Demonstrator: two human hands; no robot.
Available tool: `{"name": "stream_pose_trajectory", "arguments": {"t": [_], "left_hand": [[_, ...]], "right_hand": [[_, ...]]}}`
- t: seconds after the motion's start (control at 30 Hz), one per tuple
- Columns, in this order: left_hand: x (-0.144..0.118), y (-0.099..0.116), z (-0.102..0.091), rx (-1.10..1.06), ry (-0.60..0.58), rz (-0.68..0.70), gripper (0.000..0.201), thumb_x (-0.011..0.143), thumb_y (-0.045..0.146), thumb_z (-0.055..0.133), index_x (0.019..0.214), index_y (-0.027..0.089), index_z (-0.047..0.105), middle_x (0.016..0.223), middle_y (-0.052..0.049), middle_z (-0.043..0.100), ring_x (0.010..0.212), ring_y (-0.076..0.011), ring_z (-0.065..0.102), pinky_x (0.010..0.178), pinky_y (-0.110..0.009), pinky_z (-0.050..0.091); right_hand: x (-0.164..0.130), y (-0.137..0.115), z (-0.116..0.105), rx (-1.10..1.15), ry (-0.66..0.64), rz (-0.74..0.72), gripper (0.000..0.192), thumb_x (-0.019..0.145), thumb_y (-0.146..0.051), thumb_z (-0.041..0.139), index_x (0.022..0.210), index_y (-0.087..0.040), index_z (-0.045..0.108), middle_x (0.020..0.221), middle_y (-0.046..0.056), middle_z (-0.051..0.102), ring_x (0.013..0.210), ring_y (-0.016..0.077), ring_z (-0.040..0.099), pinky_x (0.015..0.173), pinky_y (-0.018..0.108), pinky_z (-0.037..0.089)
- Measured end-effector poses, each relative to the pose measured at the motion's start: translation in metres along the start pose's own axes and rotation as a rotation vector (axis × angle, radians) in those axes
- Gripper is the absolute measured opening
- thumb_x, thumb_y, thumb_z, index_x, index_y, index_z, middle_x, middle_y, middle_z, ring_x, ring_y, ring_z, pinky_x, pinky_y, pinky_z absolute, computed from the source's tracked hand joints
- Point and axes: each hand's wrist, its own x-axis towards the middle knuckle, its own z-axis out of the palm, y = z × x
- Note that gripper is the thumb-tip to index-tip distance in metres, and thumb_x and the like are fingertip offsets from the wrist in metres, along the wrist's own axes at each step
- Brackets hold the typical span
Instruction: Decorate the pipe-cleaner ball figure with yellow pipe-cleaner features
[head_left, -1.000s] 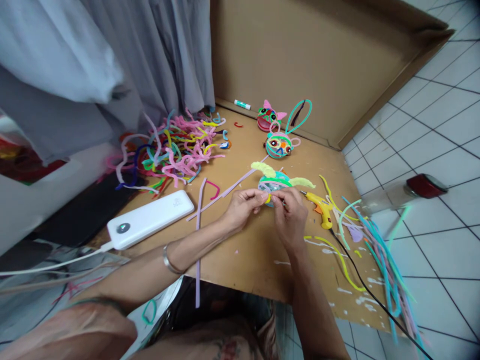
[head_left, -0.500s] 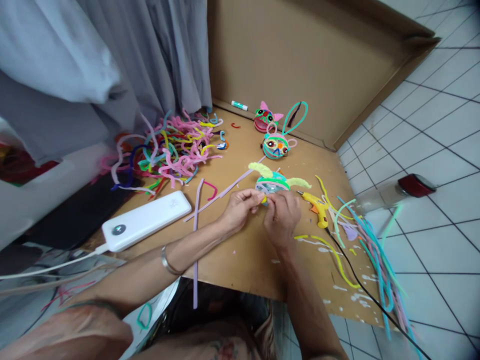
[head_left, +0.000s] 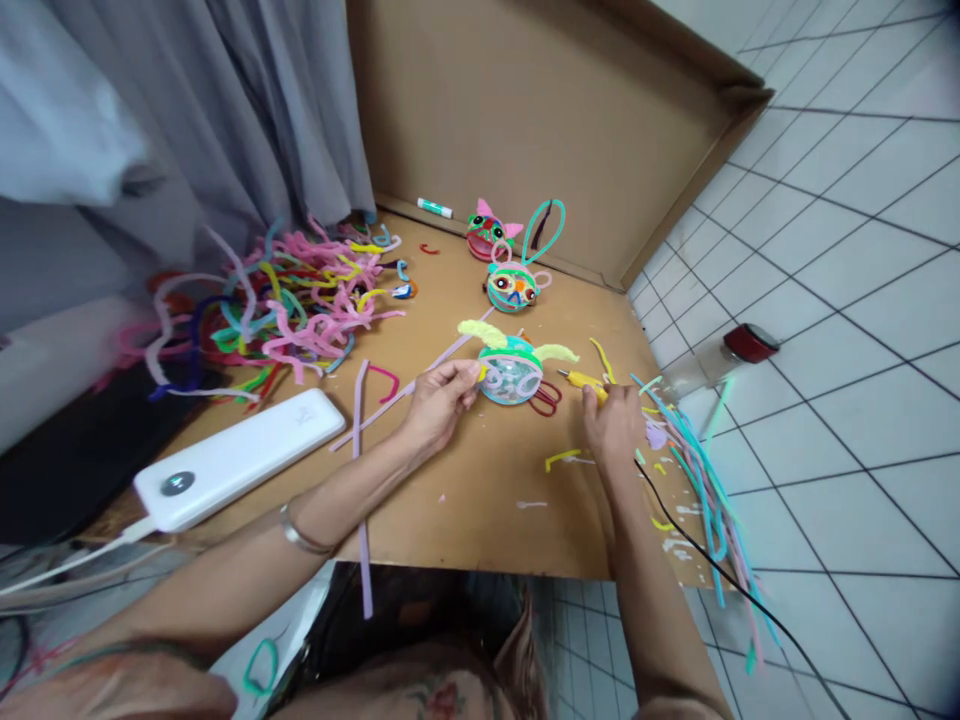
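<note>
Two hands are dividing the work mid-board: the left hand is pinching the pipe-cleaner creature steady while the right hand is closing around the yellow glue gun to its right, suggesting gluing next.

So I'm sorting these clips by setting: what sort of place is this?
Probably a home craft spot on a tiled floor: a cardboard sheet serves as the work surface, with a heap of pipe cleaners, a glue gun and finished pipe-cleaner faces.
</note>
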Motion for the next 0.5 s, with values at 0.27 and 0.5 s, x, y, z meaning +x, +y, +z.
{"name": "stream_pose_trajectory", "arguments": {"t": [0.27, 0.5], "left_hand": [[0.003, 0.001, -0.001, 0.028, 0.013, 0.046, 0.043, 0.047, 0.046, 0.091, 0.063, 0.014, 0.068, 0.051, 0.004, 0.049, 0.044, -0.0048, 0.039, 0.043, -0.019, 0.03], [-0.001, 0.005, 0.0, 0.028, -0.042, 0.036, 0.04, 0.054, 0.044, 0.089, 0.064, 0.013, 0.066, 0.051, 0.005, 0.048, 0.046, -0.0045, 0.039, 0.045, -0.019, 0.032]], "right_hand": [[0.029, 0.002, 0.016, -0.129, -0.249, 0.171, 0.064, 0.087, -0.057, 0.056, 0.119, -0.001, 0.061, 0.12, 0.028, 0.063, 0.115, 0.0386, 0.063, 0.094, 0.046, 0.05], [0.031, 0.025, 0.038, -0.009, -0.186, 0.281, 0.056, 0.082, -0.053, 0.059, 0.108, -0.004, 0.065, 0.107, 0.028, 0.069, 0.105, 0.0378, 0.068, 0.089, 0.046, 0.052]]}}
